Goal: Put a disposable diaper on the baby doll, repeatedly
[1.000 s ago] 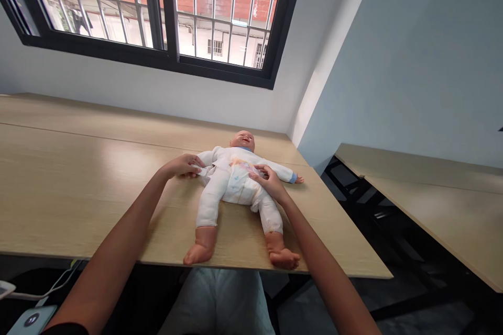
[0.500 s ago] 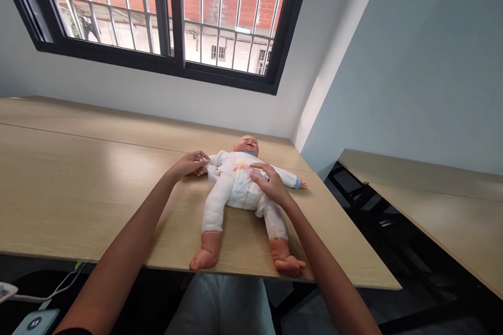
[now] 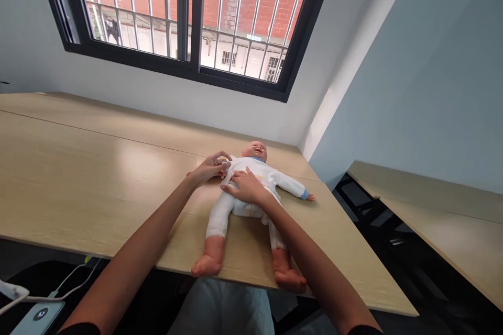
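Note:
A baby doll [image 3: 251, 188] in a white suit lies on its back near the front edge of a light wooden table [image 3: 98, 178], head toward the window. My left hand [image 3: 210, 167] is at the doll's left side by its shoulder, fingers pinched on a bit of white cloth there. My right hand [image 3: 245, 187] lies across the doll's belly with fingers stretched out flat, pressing on it. The doll's feet reach the table's front edge.
A black-framed barred window [image 3: 188, 15] sits above the table. A second wooden table [image 3: 432, 209] stands at the right, with a dark gap between them. A phone [image 3: 33, 316] on a white cable lies at the lower left.
My right hand slid left from the doll's hip onto its belly. My left hand moved up along the doll's side toward its shoulder. The camera tilted up and left.

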Tool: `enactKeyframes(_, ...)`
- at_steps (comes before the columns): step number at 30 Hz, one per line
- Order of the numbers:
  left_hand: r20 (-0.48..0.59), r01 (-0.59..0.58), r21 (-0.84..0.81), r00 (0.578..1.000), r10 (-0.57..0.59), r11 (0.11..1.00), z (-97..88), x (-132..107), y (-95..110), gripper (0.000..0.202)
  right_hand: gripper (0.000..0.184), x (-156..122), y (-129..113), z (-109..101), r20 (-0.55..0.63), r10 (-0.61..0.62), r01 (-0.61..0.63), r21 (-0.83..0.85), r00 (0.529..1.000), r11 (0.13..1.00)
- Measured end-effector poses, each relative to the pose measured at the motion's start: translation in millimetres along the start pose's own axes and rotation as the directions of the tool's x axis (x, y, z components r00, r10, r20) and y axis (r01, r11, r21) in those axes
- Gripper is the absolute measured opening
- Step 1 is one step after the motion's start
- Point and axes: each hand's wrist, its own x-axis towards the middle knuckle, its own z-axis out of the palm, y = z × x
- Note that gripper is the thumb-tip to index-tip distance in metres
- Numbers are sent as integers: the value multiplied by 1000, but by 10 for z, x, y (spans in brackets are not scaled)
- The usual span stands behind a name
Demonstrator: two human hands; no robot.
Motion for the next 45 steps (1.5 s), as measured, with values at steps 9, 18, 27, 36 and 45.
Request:
enactKeyframes(9, 64, -32, 11, 997, 31, 999, 380, -12, -61, 39, 62, -92, -3, -154, -21, 148, -134, 314, 989, 940)
enactKeyframes(18, -2, -120, 96, 993, 120, 988, 573, 19, -138, 28, 29, -80, 179, -72, -111, 102, -2, 670, 989, 743)
enactKeyframes(27, -91, -26, 67, 995, 32, 997, 527, -19, -173, 33, 34, -129, 192, -18, -384, 243, -2, 532, 891, 847)
enactKeyframes(36, -98, -75, 61, 992, 81, 995, 546, -4, -241, 34, 21, -159, 125, -17, -499, 312, -12, 516, 809, 857)
enactKeyframes(45, -87, -184, 481, 963, 256, 857, 485, -26, -211, 33, 20, -176, 134, -33, -520, 383, 30, 620, 763, 784)
